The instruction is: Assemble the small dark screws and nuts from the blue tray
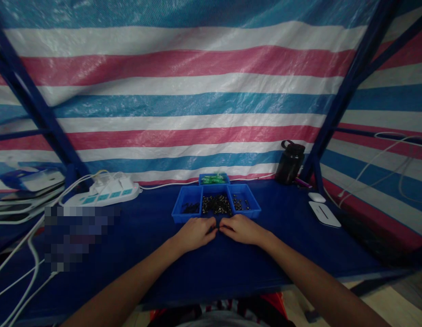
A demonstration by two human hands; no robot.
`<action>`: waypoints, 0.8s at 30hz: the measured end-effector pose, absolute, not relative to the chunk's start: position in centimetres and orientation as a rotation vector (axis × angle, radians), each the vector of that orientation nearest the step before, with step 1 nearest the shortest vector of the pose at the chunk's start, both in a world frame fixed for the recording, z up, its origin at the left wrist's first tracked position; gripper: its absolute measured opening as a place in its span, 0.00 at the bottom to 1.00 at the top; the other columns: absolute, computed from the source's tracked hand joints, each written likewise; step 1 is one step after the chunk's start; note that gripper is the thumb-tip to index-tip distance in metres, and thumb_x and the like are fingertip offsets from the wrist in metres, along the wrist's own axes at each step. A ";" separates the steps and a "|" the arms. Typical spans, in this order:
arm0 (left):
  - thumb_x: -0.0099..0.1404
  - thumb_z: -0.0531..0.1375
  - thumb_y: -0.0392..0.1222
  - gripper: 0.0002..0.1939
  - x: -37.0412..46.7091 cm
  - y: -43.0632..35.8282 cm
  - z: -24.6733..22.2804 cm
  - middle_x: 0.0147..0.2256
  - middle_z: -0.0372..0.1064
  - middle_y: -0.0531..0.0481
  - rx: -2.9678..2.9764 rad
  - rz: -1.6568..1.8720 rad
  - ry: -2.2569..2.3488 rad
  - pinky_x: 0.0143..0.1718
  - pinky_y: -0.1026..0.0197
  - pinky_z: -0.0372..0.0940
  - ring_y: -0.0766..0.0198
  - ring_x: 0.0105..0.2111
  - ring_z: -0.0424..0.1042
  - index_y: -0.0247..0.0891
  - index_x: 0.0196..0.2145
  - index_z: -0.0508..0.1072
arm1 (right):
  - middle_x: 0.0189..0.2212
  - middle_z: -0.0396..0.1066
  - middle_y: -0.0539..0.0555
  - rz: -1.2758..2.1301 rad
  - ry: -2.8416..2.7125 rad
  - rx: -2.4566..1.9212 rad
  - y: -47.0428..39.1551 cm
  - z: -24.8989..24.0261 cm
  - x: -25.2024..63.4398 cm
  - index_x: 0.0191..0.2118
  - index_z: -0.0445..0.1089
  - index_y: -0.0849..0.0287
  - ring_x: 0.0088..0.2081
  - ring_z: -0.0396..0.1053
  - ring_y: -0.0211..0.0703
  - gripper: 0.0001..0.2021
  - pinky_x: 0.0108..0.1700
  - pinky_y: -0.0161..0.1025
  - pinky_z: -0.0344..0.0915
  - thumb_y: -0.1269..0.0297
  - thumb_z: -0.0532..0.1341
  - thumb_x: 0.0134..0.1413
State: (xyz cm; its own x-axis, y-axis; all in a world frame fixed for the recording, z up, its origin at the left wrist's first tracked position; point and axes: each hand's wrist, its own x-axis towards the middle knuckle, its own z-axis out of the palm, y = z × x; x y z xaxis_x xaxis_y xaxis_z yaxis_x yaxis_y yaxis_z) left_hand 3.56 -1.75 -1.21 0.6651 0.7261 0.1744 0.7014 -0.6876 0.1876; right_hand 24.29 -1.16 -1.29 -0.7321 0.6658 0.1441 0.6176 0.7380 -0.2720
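Pose: left hand [198,232], right hand [244,229] nearly meeting near blue trays [184,218] | fingers curled | grip: cannot tell

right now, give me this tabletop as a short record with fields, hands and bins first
left hand: in front of the bins, fingertips close to the other hand's
right hand: mirrors it
held: too small to tell
left bin: dark pieces
middle bin: many dark and shiny parts
right bin: fewer small parts
back bin: green items
far left: white power strip
right rear: black bottle
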 end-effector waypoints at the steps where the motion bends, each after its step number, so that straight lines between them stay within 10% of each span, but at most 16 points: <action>1: 0.66 0.53 0.42 0.06 3.6 -1.8 -1.2 0.28 0.69 0.54 2.766 0.372 1.179 0.24 0.66 0.52 0.65 0.26 0.68 0.39 0.33 0.65 | 0.30 0.73 0.52 0.304 -2.707 -1.019 -1.2 -1.3 24.3 0.38 0.68 0.59 0.31 0.69 0.39 0.10 0.32 0.33 0.55 0.63 0.52 0.62; 24: 0.66 0.52 0.39 0.08 3.4 -1.9 -1.1 0.32 0.68 0.52 2.758 0.471 1.020 0.32 0.65 0.57 0.65 0.32 0.68 0.39 0.43 0.66 | 0.25 0.69 0.51 0.195 -2.725 -1.076 -0.9 -1.9 24.3 0.37 0.66 0.60 0.25 0.64 0.36 0.13 0.29 0.34 0.51 0.62 0.47 0.65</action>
